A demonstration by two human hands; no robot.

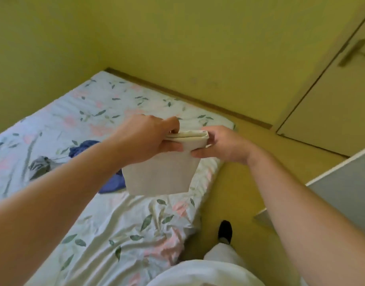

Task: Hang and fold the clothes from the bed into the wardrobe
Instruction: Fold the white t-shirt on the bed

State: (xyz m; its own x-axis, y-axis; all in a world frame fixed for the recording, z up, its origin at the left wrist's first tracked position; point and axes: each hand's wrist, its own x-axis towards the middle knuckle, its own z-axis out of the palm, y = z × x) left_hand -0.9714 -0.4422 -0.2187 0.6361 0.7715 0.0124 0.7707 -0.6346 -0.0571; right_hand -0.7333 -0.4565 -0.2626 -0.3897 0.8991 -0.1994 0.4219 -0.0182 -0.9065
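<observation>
While over the bed (115, 223), cream cloth (161, 174), top fold in the pinch of left hand (148, 137) and right hand (225, 143).

A home bedroom: floral-sheeted bed (107, 223) (clothes strewn), yellow walls (177, 38), a door (332, 104)

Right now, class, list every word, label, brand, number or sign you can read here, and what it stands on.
None can be read.
The folded cream cloth held by the left hand and right hand shows no label; the floral bedsheet carries only leaves and flowers; the crumpled blue garment and grey garment show no lettering.
</observation>
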